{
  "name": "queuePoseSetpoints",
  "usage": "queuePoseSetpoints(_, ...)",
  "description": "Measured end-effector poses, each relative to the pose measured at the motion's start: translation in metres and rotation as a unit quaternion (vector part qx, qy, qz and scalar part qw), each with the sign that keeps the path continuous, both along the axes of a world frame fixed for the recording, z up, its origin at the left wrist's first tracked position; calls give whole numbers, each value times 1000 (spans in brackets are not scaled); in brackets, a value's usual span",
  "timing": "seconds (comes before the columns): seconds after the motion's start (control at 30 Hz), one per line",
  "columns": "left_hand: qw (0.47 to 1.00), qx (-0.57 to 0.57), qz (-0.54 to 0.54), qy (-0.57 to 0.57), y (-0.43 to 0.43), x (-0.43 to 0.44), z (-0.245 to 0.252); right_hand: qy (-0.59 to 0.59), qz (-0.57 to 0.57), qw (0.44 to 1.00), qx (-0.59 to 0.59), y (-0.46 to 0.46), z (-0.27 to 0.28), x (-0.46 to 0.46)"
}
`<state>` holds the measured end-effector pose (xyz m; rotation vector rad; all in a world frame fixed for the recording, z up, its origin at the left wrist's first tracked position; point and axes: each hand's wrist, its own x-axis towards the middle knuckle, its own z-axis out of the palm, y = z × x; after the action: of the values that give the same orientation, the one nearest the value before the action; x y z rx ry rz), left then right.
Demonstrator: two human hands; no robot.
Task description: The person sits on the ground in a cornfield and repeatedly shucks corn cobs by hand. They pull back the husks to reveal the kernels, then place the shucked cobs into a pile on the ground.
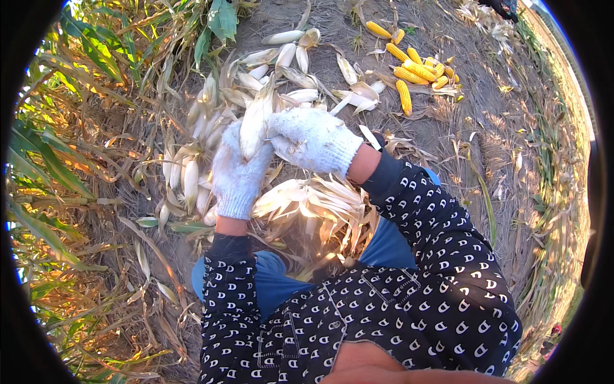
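Observation:
An ear of corn in its pale dry husk (256, 124) stands out lengthwise from my left hand (241, 168), which wears a white knit glove and grips the lower part. From the right, my right hand (314, 139), gloved the same way, curls its fingers against the ear's side; the fingertips are partly hidden. Below both hands, a heap of stripped husks (312, 199) lies between my knees. Several unhusked ears (191, 180) are piled on the soil left of my left hand, and more unhusked ears (285, 55) lie beyond the hands.
Bare yellow corn cobs (417, 71) form a small pile on the ground at the upper right. Standing corn plants (72, 158) line the left side. Loose dry leaves and husk scraps (407, 146) litter the soil. A dark object (501, 7) shows at the top right rim.

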<state>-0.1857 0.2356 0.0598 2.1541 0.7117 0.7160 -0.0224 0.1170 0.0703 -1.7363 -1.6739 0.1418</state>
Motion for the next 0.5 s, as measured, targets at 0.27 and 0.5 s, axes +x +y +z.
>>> queuePoseSetpoints(0.27,968,-215,-119,-49,-18,-24,-1,-105,-199,968,109,4,-16,105)
queuePoseSetpoints(0.5,823,-520,-35,-225,-10,-14,-1,259,-68,962,60,2,-4,35)
